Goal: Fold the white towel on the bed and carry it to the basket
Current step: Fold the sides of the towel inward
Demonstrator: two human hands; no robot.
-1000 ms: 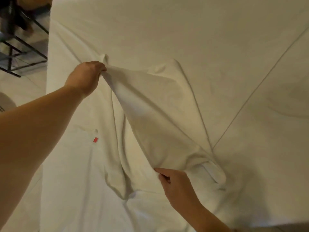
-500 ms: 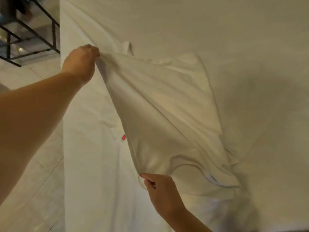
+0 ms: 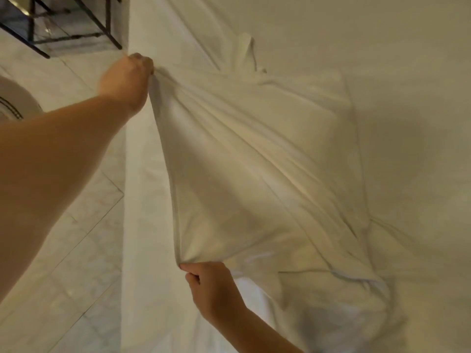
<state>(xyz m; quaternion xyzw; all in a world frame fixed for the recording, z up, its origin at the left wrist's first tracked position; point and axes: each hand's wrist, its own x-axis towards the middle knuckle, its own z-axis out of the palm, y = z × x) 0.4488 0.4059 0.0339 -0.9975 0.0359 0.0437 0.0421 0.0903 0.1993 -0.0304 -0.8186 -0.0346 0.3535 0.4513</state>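
Note:
The white towel is stretched above the bed, its left edge pulled taut between my two hands. My left hand grips the far corner near the bed's left edge. My right hand pinches the near corner, low in the view. The right side of the towel trails in creases on the sheet. No basket is in view.
A black metal frame stands on the pale tiled floor at the upper left, beside the bed's left edge. A round white object shows at the far left.
Both hands have drawn the towel's edge left, toward the bed's side, and pulled it tauter. The view has shifted, so more floor shows on the left.

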